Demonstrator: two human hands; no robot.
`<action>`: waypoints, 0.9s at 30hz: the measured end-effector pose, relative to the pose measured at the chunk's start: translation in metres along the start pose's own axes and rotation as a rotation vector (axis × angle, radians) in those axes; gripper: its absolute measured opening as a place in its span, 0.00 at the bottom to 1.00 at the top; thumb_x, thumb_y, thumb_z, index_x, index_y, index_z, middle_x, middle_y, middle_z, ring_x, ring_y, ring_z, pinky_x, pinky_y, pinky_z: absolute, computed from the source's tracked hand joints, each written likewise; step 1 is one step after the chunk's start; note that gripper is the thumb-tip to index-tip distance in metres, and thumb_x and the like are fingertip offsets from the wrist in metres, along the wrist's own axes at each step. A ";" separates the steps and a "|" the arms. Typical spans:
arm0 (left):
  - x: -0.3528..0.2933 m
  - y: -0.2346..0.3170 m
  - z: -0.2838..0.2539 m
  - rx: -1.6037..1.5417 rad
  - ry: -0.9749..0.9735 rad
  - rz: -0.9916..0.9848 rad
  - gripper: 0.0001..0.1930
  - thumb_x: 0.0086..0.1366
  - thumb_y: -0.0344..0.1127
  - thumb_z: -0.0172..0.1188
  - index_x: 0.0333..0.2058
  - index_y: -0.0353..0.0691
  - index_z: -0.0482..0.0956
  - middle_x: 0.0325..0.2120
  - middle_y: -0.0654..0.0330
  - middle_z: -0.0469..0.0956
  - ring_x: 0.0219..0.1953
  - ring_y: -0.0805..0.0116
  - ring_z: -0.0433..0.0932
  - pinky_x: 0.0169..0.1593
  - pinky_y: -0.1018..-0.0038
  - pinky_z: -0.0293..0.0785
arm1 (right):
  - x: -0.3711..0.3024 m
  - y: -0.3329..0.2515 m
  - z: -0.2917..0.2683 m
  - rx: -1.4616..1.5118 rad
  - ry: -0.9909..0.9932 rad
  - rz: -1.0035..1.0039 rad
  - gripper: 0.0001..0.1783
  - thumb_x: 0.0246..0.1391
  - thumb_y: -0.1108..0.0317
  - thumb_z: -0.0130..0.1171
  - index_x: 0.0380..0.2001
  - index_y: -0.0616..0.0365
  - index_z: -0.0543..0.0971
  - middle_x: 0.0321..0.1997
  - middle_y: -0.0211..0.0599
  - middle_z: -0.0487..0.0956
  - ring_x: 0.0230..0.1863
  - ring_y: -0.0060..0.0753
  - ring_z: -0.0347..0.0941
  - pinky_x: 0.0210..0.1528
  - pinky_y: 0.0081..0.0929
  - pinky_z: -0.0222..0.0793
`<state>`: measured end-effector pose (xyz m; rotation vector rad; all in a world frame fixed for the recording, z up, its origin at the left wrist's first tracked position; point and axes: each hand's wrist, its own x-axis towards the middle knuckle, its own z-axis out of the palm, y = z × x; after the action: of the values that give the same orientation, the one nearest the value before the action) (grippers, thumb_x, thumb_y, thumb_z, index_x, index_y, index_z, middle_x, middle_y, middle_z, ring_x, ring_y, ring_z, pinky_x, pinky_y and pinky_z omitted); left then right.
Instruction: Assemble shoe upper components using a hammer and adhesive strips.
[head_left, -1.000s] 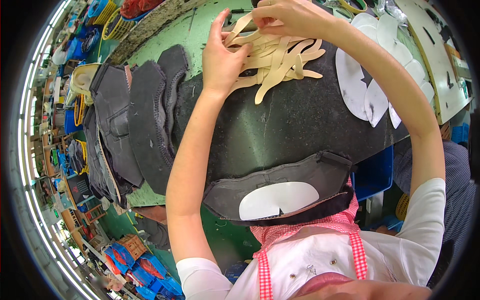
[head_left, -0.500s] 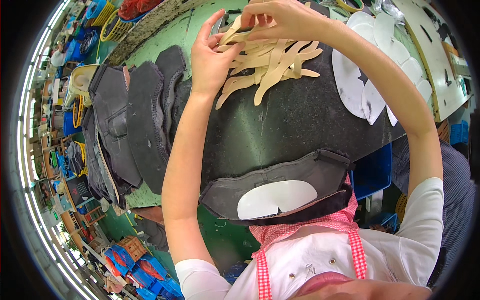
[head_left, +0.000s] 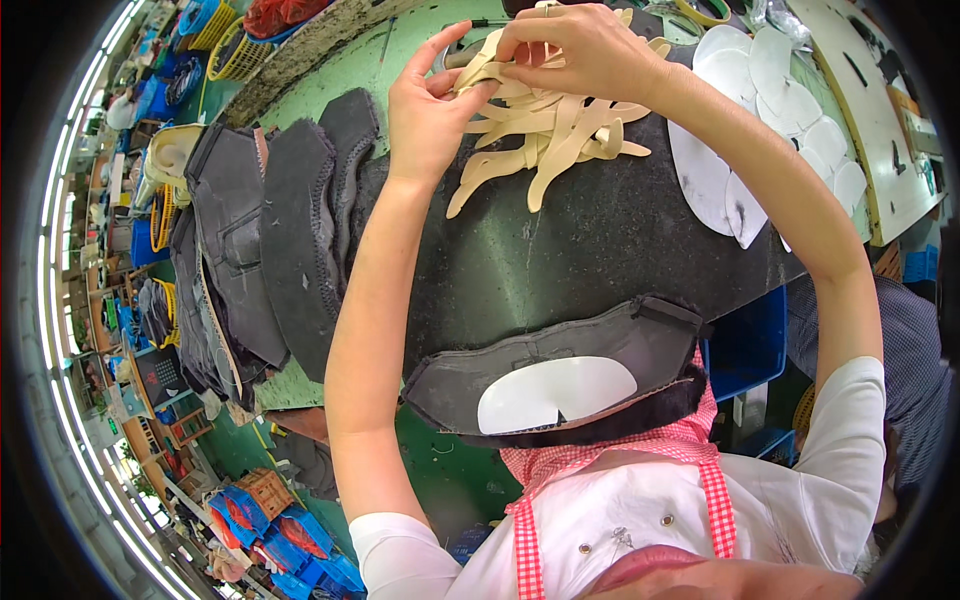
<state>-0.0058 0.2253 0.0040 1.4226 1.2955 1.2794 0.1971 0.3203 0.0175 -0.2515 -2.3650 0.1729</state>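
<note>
My left hand pinches a beige curved strip between thumb and fingers, its index finger stretched out. From the other side my right hand grips the same strip with bent fingertips, which partly hide it. Below and beside both hands lies a loose pile of similar wavy beige strips on the black work surface. Near my body, at the table's front edge, rests a dark grey padded shoe-upper-like piece with a fuzzy black edge. A white half-oval piece lies on it.
Stacked dark grey padded pieces stand at the left. White rounded pieces are spread at the right, beside a pale board. A blue bin sits below the table's right edge. A tape roll lies at the far side.
Both hands have shifted slightly right with the strip between them. The pile of strips appears a little further right, and the whole view has shifted slightly.
</note>
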 end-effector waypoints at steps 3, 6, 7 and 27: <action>-0.001 0.002 0.003 0.020 0.002 0.034 0.32 0.60 0.24 0.69 0.64 0.42 0.71 0.37 0.56 0.87 0.38 0.80 0.82 0.42 0.82 0.76 | 0.000 -0.001 -0.002 0.146 -0.088 0.156 0.11 0.51 0.63 0.68 0.34 0.55 0.80 0.29 0.36 0.82 0.30 0.38 0.82 0.31 0.34 0.76; -0.002 0.003 0.003 0.000 0.006 0.061 0.31 0.61 0.25 0.69 0.63 0.42 0.72 0.37 0.56 0.87 0.38 0.80 0.82 0.40 0.83 0.76 | 0.002 -0.005 -0.001 0.055 -0.110 0.161 0.11 0.49 0.62 0.68 0.33 0.55 0.80 0.29 0.37 0.83 0.29 0.40 0.82 0.31 0.36 0.76; -0.002 0.003 0.003 0.001 0.007 0.061 0.31 0.61 0.25 0.69 0.63 0.42 0.72 0.37 0.56 0.87 0.38 0.80 0.82 0.40 0.83 0.76 | 0.003 -0.008 0.000 -0.026 -0.113 0.153 0.11 0.48 0.62 0.67 0.32 0.54 0.80 0.29 0.38 0.83 0.29 0.41 0.82 0.31 0.37 0.76; -0.004 0.003 0.007 0.027 0.032 0.010 0.28 0.60 0.24 0.68 0.61 0.42 0.75 0.35 0.56 0.87 0.36 0.79 0.83 0.40 0.81 0.77 | 0.004 0.001 0.001 0.051 -0.141 0.138 0.09 0.51 0.61 0.66 0.31 0.54 0.84 0.26 0.39 0.83 0.29 0.42 0.82 0.33 0.36 0.76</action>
<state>0.0013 0.2209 0.0047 1.4342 1.3332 1.3009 0.1936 0.3220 0.0192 -0.3902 -2.4799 0.3258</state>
